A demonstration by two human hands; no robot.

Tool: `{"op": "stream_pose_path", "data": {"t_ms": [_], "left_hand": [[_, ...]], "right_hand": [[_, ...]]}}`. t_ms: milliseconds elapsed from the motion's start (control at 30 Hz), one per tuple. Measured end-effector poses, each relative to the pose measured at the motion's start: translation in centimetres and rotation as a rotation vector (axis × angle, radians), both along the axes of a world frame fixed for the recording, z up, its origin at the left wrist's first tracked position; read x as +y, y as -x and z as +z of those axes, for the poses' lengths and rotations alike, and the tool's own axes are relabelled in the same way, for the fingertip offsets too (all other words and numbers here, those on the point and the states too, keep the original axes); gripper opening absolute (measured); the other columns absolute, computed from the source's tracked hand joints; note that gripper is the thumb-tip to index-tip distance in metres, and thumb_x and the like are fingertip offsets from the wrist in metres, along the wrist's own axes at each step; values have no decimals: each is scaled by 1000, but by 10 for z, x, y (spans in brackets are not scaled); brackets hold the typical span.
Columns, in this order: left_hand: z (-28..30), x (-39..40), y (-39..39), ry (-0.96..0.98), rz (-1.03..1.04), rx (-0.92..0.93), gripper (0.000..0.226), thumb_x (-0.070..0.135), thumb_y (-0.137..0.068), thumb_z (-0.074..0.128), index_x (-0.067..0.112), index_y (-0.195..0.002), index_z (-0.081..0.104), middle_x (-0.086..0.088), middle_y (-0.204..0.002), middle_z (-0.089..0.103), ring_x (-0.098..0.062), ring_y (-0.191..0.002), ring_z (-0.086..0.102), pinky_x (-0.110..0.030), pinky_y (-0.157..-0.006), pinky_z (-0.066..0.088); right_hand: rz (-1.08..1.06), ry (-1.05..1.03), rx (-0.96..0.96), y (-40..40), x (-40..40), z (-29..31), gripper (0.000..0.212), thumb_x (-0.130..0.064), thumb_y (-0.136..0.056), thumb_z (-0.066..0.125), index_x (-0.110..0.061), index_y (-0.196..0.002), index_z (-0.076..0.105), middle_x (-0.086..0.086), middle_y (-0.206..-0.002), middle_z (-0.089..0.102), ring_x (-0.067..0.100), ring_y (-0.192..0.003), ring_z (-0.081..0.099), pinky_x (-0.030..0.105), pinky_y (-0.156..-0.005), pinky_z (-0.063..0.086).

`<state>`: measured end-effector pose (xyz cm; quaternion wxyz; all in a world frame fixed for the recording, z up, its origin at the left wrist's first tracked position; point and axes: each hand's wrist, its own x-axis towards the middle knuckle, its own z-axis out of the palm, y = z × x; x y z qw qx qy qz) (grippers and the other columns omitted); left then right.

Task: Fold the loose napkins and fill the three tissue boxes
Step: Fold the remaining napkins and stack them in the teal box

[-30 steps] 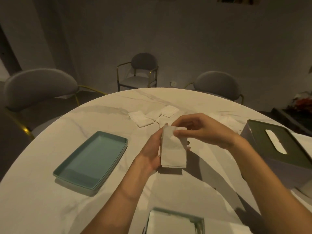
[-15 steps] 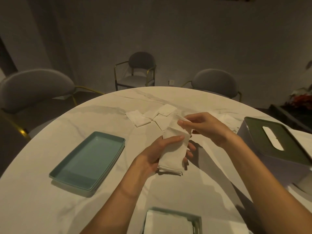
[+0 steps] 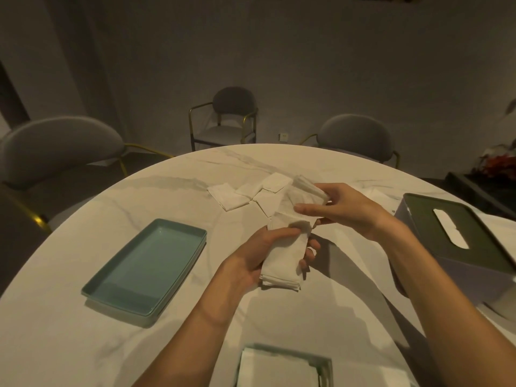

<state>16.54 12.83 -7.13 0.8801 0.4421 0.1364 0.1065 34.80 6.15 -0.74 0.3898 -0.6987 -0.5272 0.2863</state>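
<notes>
Folding a stack of white napkins [image 3: 282, 258] above the marble table [image 3: 69, 339], the left hand [image 3: 259, 258] was seen curled around the lower half of the stack, thumb across the top, while the right hand [image 3: 343, 210] pinched the upper end and bent it over. The step would be judged best done by keeping the edges squared in the left grip and the crease pressed flat before release, so that the bundle fits a box opening. More folded napkins [image 3: 231, 195] were laid on the table just beyond the hands. A closed tissue box [image 3: 460, 247] with a slot in its dark lid was placed to the right; an open box [image 3: 325, 364], already holding white paper, was partly cut off at the near edge. A green tray [image 3: 145, 263] was set to the left. No brand, label or writing could be read anywhere.
</notes>
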Motion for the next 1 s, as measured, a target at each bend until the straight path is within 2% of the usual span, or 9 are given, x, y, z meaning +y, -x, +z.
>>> {"op": "stream_pose_path", "data": {"t_ms": [100, 200, 367, 467, 567, 700, 833, 900, 1000], "left_hand": [[-4, 2, -2, -44, -44, 38, 33, 19, -100, 60, -6, -121, 59, -19, -97, 67, -27, -72, 62, -42, -73, 53], [-9, 6, -3, -11, -23, 62, 39, 20, -98, 63, -9, -123, 61, -19, -98, 69, -28, -76, 61, -39, -75, 54], [-11, 13, -8, 258, 143, 39, 30, 16, -94, 63, -1, -119, 67, -22, -103, 70, -31, -80, 67, -41, -76, 56], [-13, 19, -8, 254, 175, 61, 33, 22, -83, 68, 1, -108, 75, -20, -99, 72, -36, -84, 70, -47, -83, 59], [-15, 22, -9, 208, 137, 6, 45, 39, -88, 73, 7, -120, 76, -22, -116, 70, -39, -105, 68, -57, -104, 48], [-11, 16, -9, 226, 57, -55, 81, 79, -92, 43, 11, -122, 76, -22, -119, 70, -40, -99, 71, -55, -90, 58], [-9, 12, -4, 153, -16, 21, 60, 51, -90, 74, 4, -125, 66, -18, -105, 69, -27, -85, 68, -39, -78, 59], [-13, 12, -5, 121, -23, 56, 47, 30, -89, 79, 1, -123, 65, -17, -107, 69, -25, -87, 65, -37, -80, 55], [-15, 11, -5, 82, 0, 97, 40, 14, -88, 76, 2, -123, 62, -15, -103, 68, -25, -84, 66, -38, -80, 54]], "right_hand": [[-82, -81, -42, -2, 1, -4, 32, -42, -78, 80, -24, -104, 72, -2, -100, 73, 20, -91, 71, 27, -76, 63], [-193, -233, -57, -4, 0, -1, 30, -36, -82, 80, -16, -104, 76, -1, -93, 74, 15, -83, 71, 23, -70, 61], [-203, -458, 26, 5, -11, 28, 28, -33, -83, 79, -20, -108, 75, -6, -98, 75, 8, -90, 72, 21, -74, 60], [83, -204, 131, 16, -19, 39, 26, -31, -79, 78, -17, -101, 76, -4, -92, 77, 11, -89, 73, 22, -75, 60], [159, 50, -106, 28, -11, 25, 25, -39, -79, 82, -24, -98, 76, -11, -87, 74, 13, -88, 70, 26, -75, 57], [32, 111, -358, 30, 2, 3, 36, -50, -78, 80, -30, -104, 66, -19, -92, 65, 14, -86, 66, 26, -77, 58], [34, 43, -180, 15, 2, -2, 30, -49, -86, 69, -29, -106, 77, -15, -104, 73, 13, -98, 67, 32, -90, 58], [7, -13, -169, 11, 3, -5, 15, -35, -94, 68, -29, -103, 78, -13, -106, 73, 13, -97, 67, 27, -88, 57], [-57, -76, -231, 12, 7, -10, 15, -30, -95, 69, -25, -105, 79, -11, -102, 74, 11, -90, 69, 19, -77, 57]]}}
